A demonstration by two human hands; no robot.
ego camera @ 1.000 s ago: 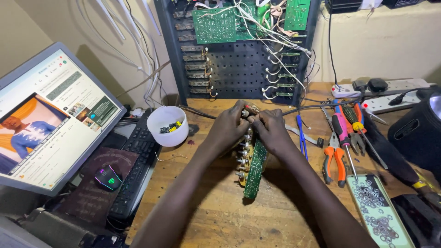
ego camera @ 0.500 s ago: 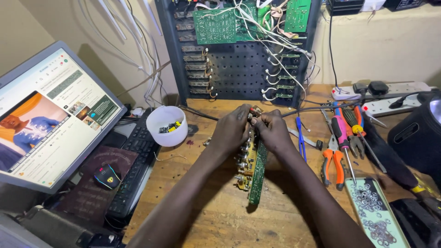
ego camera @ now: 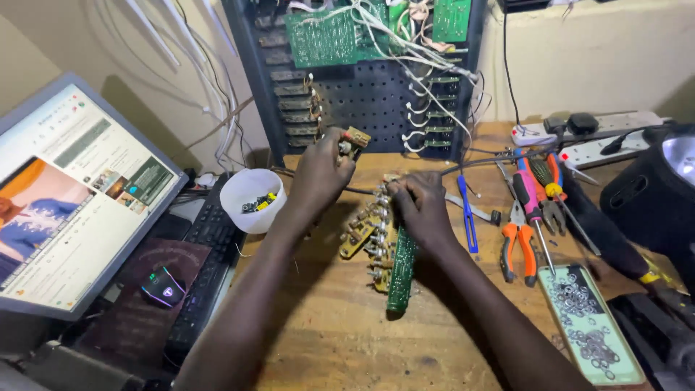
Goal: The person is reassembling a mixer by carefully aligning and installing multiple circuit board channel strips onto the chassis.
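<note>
Green circuit board (ego camera: 400, 271) upright under right hand (ego camera: 420, 210)

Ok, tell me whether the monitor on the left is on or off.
On. The monitor glows with a lit page showing coloured pictures and text.

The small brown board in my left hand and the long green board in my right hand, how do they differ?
The small brown board is short, tan and lifted clear of the bench by the left hand. The long green board is much longer, green, and stands on edge on the wooden bench, steadied at its top by the right hand. Both carry metal-shafted knob controls.
</note>
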